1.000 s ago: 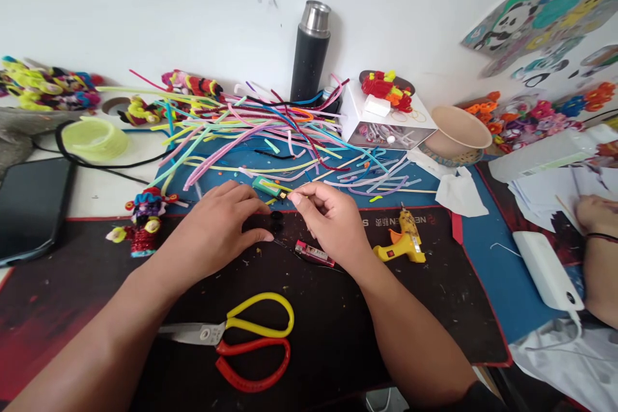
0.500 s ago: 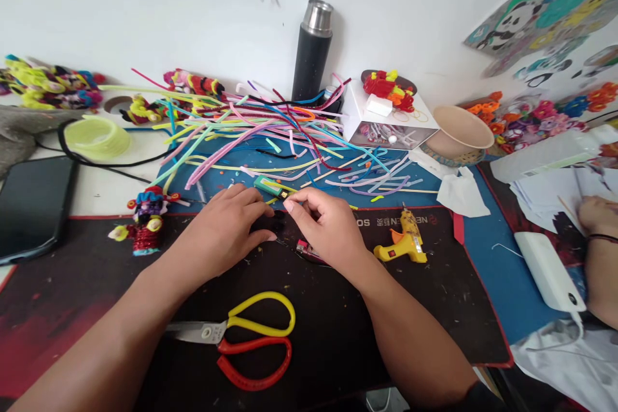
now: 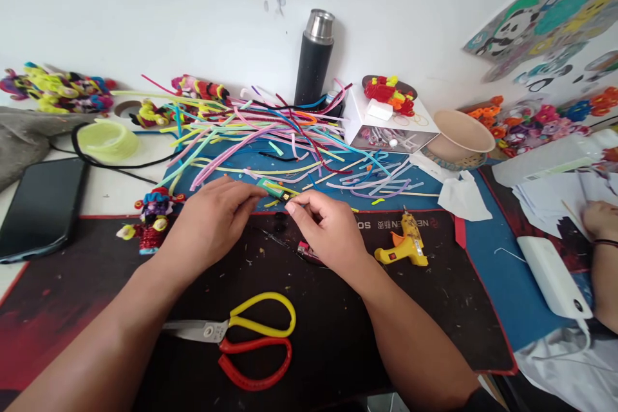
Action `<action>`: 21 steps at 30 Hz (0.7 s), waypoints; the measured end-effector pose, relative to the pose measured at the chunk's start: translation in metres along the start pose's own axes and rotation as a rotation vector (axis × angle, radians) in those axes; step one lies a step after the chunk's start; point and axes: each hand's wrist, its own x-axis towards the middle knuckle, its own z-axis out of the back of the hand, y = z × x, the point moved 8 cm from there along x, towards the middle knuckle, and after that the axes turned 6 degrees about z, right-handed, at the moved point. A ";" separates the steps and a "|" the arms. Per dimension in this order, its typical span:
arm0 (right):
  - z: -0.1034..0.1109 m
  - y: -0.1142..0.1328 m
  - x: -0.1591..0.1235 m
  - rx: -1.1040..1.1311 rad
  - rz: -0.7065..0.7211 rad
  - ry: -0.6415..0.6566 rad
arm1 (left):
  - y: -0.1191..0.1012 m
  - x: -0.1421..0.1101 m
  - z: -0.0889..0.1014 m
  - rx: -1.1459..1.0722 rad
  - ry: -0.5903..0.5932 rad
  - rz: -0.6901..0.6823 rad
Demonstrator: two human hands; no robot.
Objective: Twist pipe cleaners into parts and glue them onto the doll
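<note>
My left hand [image 3: 212,225] lies palm down on the black mat [image 3: 72,296], fingers loosely bent, tips beside a small green lighter-like item [image 3: 271,188]. My right hand [image 3: 331,232] is closed in a pinch of thumb and forefinger at the mat's far edge; what it pinches is too small to name. Small black pieces [image 3: 279,225] lie on the mat between the two hands. A small red item [image 3: 307,251] shows under my right palm.
Yellow-and-red scissors [image 3: 255,335] lie near me, a yellow glue gun [image 3: 403,248] to the right. Behind are a pile of pipe cleaners [image 3: 270,135], a black flask [image 3: 313,58], a white box [image 3: 391,125], a paper bowl [image 3: 461,135]. A phone [image 3: 41,206] and a doll [image 3: 152,219] sit left. Another person's hand [image 3: 599,219] is far right.
My left hand slid away from me, off the black pieces, toward the green item. My right hand kept its pinch and dropped slightly toward the mat edge.
</note>
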 end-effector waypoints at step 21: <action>-0.002 -0.001 0.001 -0.268 0.089 -0.025 | -0.010 -0.002 -0.044 0.105 0.188 -0.072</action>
